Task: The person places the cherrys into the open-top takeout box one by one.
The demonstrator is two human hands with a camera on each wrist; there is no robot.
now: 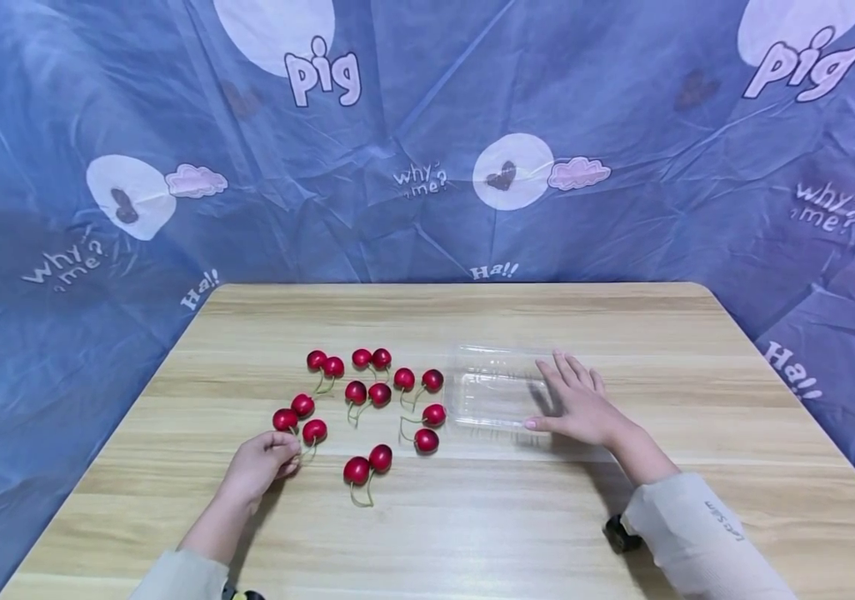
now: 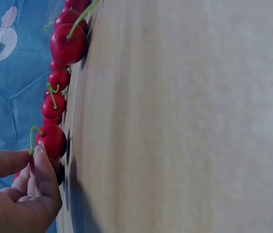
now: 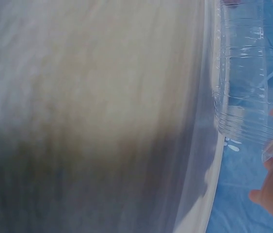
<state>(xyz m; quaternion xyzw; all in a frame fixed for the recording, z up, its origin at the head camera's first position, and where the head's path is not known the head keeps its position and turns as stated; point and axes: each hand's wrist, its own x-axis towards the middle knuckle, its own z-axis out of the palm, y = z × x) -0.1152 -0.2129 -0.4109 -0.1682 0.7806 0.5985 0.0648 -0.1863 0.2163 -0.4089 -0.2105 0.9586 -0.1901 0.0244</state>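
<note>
My left hand [image 1: 266, 462] pinches the green stem of a red cherry [image 1: 314, 431] between thumb and fingertips. In the left wrist view that cherry [image 2: 54, 141] is right at the fingertips, its stem bent over into the pinch. Two more cherries lie just beyond the hand, one of them a dark red cherry [image 1: 285, 419]. To the right, a clear plastic box [image 1: 493, 377] stands on the table. My right hand [image 1: 577, 408] is at its right end, fingers spread and fairly straight, thumb by the near edge. The right wrist view shows only part of this hand, beside the box's wall [image 3: 243, 87].
Several other cherries lie in stemmed pairs on the wooden table [image 1: 472, 517], between the left hand and the box. One pair [image 1: 357, 471] is nearest the front; another cherry [image 1: 434, 415] sits close to the box's left side. Blue printed cloth [image 1: 412, 233] hangs behind the table.
</note>
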